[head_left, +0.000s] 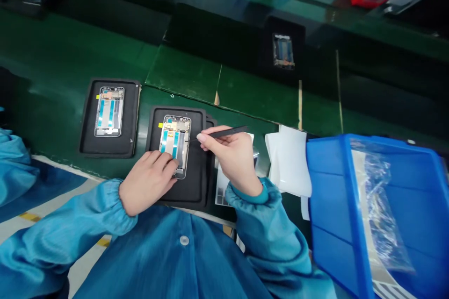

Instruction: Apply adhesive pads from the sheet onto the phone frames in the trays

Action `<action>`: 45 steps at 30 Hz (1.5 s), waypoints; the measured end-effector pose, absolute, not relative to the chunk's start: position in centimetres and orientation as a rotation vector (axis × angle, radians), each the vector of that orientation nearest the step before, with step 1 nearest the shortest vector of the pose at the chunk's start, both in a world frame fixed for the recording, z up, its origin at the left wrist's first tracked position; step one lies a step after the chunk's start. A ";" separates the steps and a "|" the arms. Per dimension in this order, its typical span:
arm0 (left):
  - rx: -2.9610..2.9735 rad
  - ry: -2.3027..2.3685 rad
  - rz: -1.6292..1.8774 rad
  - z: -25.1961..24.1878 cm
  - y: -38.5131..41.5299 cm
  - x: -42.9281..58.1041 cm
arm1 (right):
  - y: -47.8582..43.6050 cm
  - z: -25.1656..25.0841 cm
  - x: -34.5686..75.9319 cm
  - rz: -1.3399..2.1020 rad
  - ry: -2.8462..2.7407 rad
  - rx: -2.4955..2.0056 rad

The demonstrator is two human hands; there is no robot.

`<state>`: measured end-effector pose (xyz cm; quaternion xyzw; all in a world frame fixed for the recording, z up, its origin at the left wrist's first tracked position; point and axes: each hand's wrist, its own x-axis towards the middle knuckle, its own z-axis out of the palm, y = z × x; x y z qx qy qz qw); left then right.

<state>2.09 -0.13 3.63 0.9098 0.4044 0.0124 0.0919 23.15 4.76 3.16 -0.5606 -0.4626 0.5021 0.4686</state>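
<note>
Now, left hand (pixel 149 180): over phone frame's (pixel 175 142) near-left corner; we cannot tell its grip
Right hand (pixel 234 153): we clamp tweezers (pixel 229 131)
Green bench (pixel 245 98): blue bin (pixel 329 205) at front edge
Floor (pixel 80 261): yellow marks (pixel 30 217)

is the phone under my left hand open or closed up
Open: the phone shows its inner parts and blue strips, with no cover over them.

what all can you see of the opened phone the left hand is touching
The opened phone lies in a black tray, inner side up. Its thin silvery rim looks metallic; pale board parts fill the upper end, with two blue strips below. A yellow tab sticks out at upper left. The left hand covers its lower left part. A black tool in the right hand points at its right side; contact is unclear.
</note>
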 end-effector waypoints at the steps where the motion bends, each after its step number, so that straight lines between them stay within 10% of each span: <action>1: 2.704 1.213 0.032 3.5 -0.1 2.2 | 5.3 3.0 22.5 1.232 -1.150 -1.383; 45: 2.535 1.552 0.604 0.1 2.9 0.5 | 7.3 1.2 20.1 1.258 -1.354 -1.572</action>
